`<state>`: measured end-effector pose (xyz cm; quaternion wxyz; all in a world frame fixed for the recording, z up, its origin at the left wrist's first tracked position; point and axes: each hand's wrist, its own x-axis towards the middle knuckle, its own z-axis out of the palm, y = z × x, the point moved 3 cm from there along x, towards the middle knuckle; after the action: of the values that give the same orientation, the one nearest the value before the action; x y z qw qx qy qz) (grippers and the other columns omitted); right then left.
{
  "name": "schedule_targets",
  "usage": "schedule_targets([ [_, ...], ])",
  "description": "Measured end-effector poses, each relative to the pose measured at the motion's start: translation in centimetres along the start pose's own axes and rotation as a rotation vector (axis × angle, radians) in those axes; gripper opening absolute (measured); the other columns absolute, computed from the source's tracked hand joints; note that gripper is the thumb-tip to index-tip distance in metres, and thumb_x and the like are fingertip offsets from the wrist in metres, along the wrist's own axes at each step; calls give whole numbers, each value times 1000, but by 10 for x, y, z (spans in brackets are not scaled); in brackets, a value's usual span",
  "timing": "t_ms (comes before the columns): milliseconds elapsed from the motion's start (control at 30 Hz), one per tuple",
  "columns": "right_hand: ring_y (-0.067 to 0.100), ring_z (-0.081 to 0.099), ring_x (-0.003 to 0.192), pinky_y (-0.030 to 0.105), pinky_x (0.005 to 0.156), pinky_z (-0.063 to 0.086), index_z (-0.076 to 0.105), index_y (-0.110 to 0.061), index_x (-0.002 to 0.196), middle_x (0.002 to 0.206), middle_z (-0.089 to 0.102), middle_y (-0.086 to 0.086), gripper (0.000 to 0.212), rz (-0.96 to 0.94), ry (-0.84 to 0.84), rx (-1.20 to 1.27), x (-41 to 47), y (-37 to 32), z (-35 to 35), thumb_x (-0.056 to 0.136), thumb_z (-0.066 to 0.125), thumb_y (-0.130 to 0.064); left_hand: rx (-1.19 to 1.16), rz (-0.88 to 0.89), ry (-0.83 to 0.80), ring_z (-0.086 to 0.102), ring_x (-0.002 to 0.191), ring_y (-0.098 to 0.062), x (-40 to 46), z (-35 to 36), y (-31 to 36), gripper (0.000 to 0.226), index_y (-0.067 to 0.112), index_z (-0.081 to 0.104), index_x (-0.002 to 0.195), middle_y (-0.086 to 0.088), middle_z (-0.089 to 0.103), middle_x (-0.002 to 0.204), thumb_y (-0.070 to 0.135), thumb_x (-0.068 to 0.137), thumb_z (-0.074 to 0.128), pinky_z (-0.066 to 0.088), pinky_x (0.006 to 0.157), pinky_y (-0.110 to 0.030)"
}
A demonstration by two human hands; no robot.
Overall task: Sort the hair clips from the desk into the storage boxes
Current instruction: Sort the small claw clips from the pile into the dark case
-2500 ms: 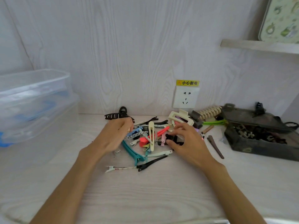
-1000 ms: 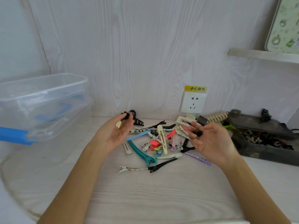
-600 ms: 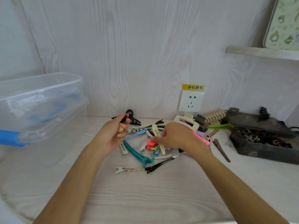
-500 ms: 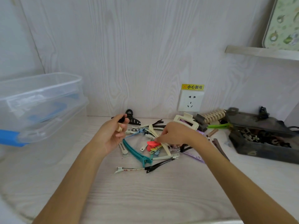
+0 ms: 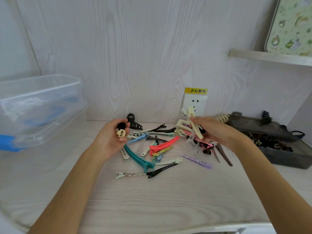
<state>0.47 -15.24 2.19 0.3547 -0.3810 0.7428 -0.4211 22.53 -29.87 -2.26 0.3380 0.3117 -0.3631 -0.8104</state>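
A heap of hair clips (image 5: 157, 146) of many colours lies on the desk in front of the wall. My left hand (image 5: 112, 139) is raised palm up left of the heap and holds small clips (image 5: 121, 130), one cream and one black. My right hand (image 5: 214, 130) is lifted above the right side of the heap and grips a bundle of long clips (image 5: 194, 125), among them a cream one and a pink one. A clear storage box (image 5: 38, 105) stands at the left. A dark storage box (image 5: 273, 141) with dark clips in it stands at the right.
A wall socket (image 5: 194, 105) with a yellow label sits behind the heap. A black claw clip (image 5: 133, 123) lies against the wall. A shelf (image 5: 270, 57) juts out at the upper right. The desk's front edge (image 5: 168, 228) is near me.
My right hand has risen from the heap with a bundle of long clips and moved to the right. My left hand stays raised with its small clips.
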Motion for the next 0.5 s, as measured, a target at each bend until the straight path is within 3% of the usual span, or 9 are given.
schedule_targets([
  [167, 10, 35, 50, 23, 55, 29, 55, -6, 80, 65, 45, 3, 24, -33, -202, -165, 10, -2, 14, 96, 43, -20, 13, -41, -3, 52, 57, -8, 2, -1, -1, 14, 10, 55, 100, -1, 58, 78, 19, 91, 50, 36, 36, -15],
  [267, 8, 30, 47, 20, 48, 25, 59, -2, 88, 60, 40, 2, 16, -62, -270, -263, 21, -5, 18, 93, 50, -13, -22, -67, -32, 53, 64, -9, 2, 0, 1, 19, 9, 56, 106, -1, 59, 81, 19, 90, 51, 38, 39, -15],
  [367, 8, 29, 46, 17, 44, 25, 64, -2, 108, 56, 37, -1, 23, -6, -344, -378, 24, -7, 10, 94, 52, -16, -90, -91, -40, 53, 66, -9, 4, 2, 6, 21, 8, 56, 108, -1, 60, 82, 18, 89, 51, 40, 42, -17],
  [500, 9, 31, 47, 20, 48, 27, 61, -9, 111, 63, 43, 2, 23, 111, -293, -409, 17, -8, -33, 95, 47, -19, -166, -153, 14, 53, 68, -9, 6, 24, 18, 14, 9, 58, 97, -1, 60, 81, 15, 86, 52, 41, 47, -16],
])
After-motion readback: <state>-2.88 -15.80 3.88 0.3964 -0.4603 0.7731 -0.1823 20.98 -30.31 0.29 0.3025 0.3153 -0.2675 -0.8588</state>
